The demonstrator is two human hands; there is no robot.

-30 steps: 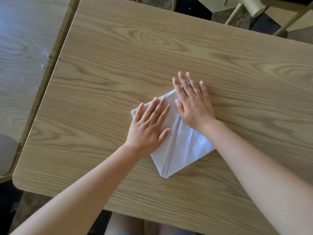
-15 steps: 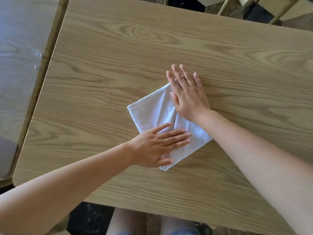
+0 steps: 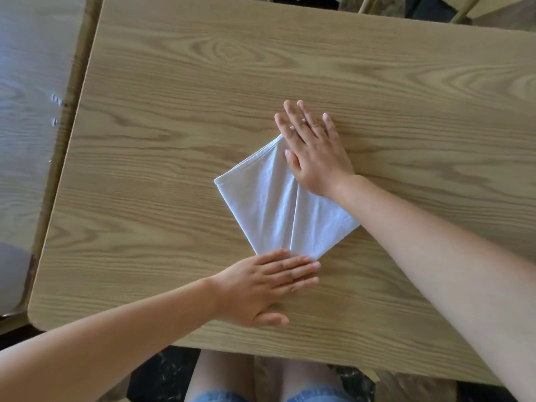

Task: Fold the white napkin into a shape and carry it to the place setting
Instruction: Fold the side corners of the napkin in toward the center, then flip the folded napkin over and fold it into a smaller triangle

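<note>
Wood-grain table [image 3: 290, 68] bears white napkin [image 3: 266, 204]; both hands' grips flat, pressing it.

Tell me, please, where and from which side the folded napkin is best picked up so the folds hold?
Probably at the near point, from the person's own side. The napkin lies flat as a kite, and both flaps meet there, under the left hand's fingers. A pinch across that tip would likely trap every layer. The right hand lies flat on the far corner, where hemmed edges lie open.
</note>
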